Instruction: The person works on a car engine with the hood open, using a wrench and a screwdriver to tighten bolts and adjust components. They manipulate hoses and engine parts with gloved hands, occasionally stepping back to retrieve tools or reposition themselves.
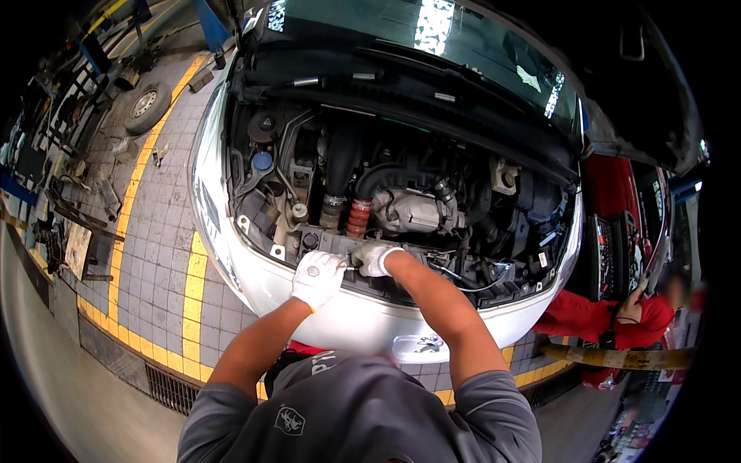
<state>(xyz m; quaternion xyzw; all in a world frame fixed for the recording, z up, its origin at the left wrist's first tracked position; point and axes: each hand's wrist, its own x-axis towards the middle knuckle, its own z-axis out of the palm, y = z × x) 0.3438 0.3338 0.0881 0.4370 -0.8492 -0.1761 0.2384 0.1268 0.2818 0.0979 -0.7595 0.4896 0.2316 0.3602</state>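
My left hand [319, 276], in a white glove, is closed at the front edge of the open engine bay of a white car [336, 307]. My right hand [373, 259], gloved too, is closed just beside it. A short, thin metal piece shows between them; what exactly each hand grips is hidden. Behind my hands are a red ribbed hose [359, 217], a silver metal cover [409, 212] and dark engine parts. A blue round cap [262, 161] is at the bay's left.
A loose wheel [147, 109], metal stands and scattered items lie on the tiled floor at left, marked with yellow lines. At right, another person in red [644, 320] is beside a red vehicle [598, 181] and a yellow-striped bar [617, 356]. The raised hood [648, 92] is at upper right.
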